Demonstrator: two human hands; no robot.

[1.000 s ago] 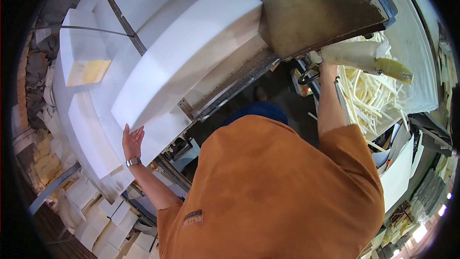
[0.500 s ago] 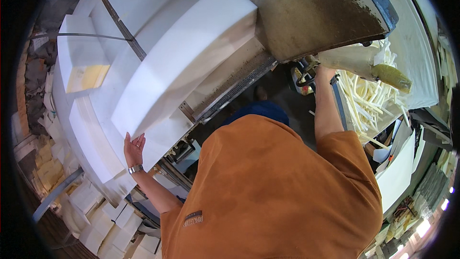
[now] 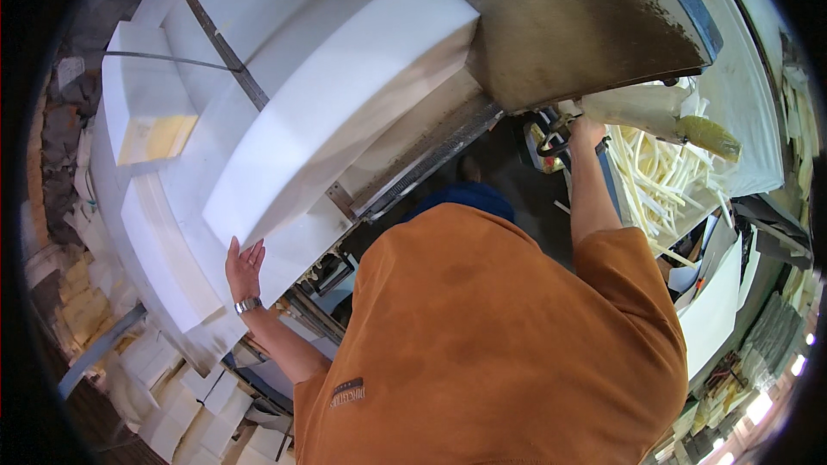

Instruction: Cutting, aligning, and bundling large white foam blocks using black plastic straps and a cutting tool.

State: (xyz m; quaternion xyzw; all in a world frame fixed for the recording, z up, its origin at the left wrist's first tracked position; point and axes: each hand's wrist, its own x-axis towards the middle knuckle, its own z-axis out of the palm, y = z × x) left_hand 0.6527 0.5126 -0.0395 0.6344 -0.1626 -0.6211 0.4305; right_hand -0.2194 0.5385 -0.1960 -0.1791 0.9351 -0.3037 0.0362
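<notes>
Compared with a second earlier, the left hand [image 3: 244, 269] had moved a little lower along the near end of the long white foam block [image 3: 345, 103], and the block had shifted slightly to the left with it.

This foam block was thick, smooth and matte, with a rounded upper edge, and it lay slanted on the grey counter [image 3: 413, 155] of a cutting machine. Behind the block, farther from the person, lay more white foam slabs [image 3: 215, 26], and one smaller white piece with a yellow face [image 3: 146, 116] rested to the left of the block. To the right of the block rose a rough brown-grey panel [image 3: 568, 17] with a blue edge. Past this panel, a bin-like area held many thin, pale yellow foam strips [image 3: 655, 181] in a loose tangle. Below and left of the block, stacks of small white foam offcuts [image 3: 172, 396] lay on the floor.

The left hand, with a metal watch [image 3: 248, 304] on the wrist, was open with the fingers spread apart, and the palm pressed flat against the near end of the block. The right arm reached straight up beside the panel; the right hand [image 3: 587, 129] was at a dark handle there, but I cannot tell if its fingers were closed. The person wore an orange shirt [image 3: 500, 344].
</notes>
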